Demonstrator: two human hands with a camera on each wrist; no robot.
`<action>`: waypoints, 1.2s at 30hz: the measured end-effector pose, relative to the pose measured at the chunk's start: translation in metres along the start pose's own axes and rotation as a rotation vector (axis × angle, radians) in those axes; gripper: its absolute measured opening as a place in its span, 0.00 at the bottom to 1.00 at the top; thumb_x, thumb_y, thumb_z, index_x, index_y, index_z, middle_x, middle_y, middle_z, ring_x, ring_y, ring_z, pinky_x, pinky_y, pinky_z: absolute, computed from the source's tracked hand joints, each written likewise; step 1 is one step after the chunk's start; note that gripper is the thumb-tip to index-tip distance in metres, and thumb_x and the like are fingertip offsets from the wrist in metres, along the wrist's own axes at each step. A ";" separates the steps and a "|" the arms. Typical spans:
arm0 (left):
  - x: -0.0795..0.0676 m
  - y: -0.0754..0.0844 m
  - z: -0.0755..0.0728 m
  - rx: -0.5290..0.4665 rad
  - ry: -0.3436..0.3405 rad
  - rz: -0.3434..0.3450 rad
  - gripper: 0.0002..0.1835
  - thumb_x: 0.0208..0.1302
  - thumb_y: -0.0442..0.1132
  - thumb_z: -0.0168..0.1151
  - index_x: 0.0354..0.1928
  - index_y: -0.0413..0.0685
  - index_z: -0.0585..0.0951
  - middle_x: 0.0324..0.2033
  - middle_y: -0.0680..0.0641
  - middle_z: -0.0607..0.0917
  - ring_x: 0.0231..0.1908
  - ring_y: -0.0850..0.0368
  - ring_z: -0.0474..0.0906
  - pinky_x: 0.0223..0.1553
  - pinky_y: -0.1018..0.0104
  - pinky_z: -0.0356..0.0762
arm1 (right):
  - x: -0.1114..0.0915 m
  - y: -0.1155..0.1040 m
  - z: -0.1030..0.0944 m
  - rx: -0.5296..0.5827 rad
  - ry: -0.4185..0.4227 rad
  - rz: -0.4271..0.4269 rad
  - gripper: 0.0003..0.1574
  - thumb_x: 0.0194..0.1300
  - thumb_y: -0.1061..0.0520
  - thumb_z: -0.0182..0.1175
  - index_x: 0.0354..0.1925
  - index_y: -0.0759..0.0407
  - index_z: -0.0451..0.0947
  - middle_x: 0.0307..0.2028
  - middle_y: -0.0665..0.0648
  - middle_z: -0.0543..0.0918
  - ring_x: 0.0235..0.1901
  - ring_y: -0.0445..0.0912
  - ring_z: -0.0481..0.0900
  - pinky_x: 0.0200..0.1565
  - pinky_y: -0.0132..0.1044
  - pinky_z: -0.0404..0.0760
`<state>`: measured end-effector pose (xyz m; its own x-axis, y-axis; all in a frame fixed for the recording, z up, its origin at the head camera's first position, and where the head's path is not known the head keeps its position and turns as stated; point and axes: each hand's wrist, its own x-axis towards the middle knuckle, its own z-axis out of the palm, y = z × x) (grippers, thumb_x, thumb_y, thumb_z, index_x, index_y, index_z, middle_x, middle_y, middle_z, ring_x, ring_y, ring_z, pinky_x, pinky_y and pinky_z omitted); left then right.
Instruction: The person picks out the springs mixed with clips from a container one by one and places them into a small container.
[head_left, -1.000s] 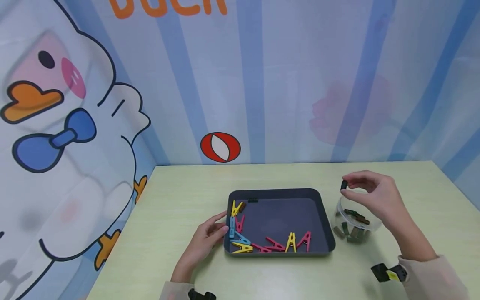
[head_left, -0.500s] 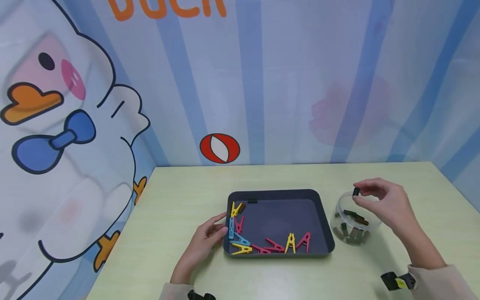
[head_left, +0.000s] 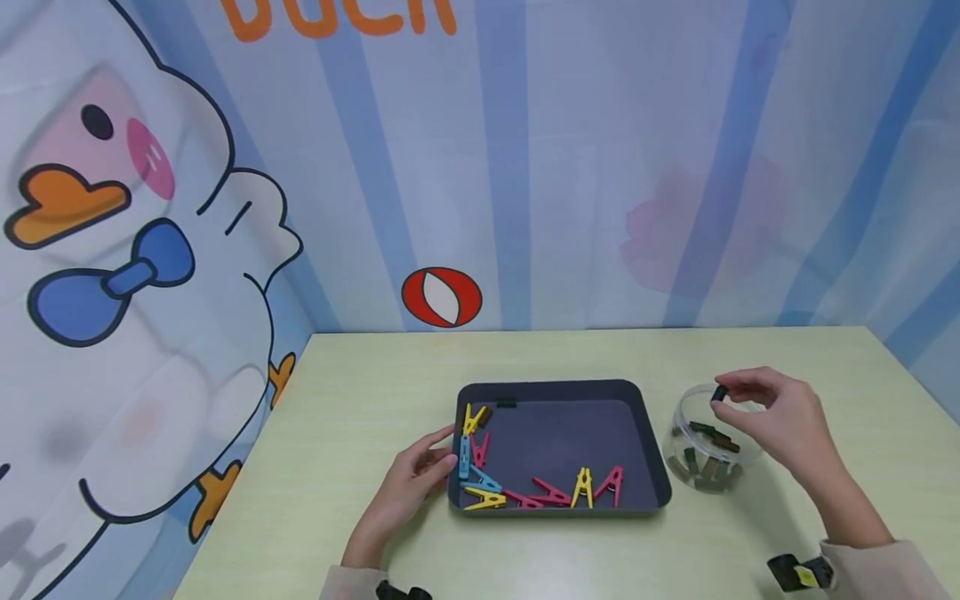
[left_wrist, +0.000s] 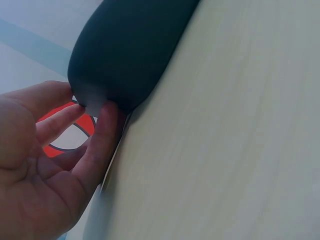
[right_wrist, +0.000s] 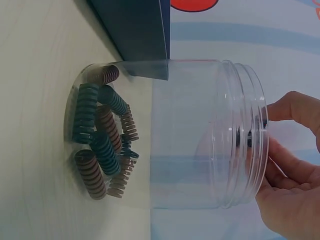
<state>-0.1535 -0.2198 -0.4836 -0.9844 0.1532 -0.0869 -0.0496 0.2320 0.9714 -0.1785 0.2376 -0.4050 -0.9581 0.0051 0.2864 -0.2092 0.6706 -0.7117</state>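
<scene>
Meanwhile, a small dark coil spring (head_left: 720,393) is pinched by the right hand (head_left: 780,421) over the clear plastic jar's (head_left: 701,454) mouth.
The dark grey tray (head_left: 645,450) is steadied by the left hand's (head_left: 411,485) relaxed fingers; releasing seems next.

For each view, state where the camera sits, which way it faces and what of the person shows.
Head: above, facing down and forward at tray, jar, both hands.
Left wrist: low at table level, facing the tray's corner; left hand touches it.
Right wrist: beside the jar, facing its side; right hand at the rim.
Shared: tray in all three views.
</scene>
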 end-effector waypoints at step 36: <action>-0.001 0.002 -0.002 -0.007 -0.011 0.009 0.27 0.74 0.39 0.57 0.73 0.46 0.68 0.58 0.33 0.78 0.53 0.44 0.79 0.49 0.59 0.83 | 0.007 -0.027 0.007 0.037 0.041 -0.072 0.18 0.62 0.56 0.71 0.49 0.63 0.84 0.37 0.45 0.83 0.34 0.23 0.76 0.38 0.20 0.72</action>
<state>-0.1526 -0.2212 -0.4807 -0.9828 0.1658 -0.0810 -0.0425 0.2235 0.9738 -0.1812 0.2140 -0.3884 -0.9314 -0.0112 0.3637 -0.2855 0.6423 -0.7113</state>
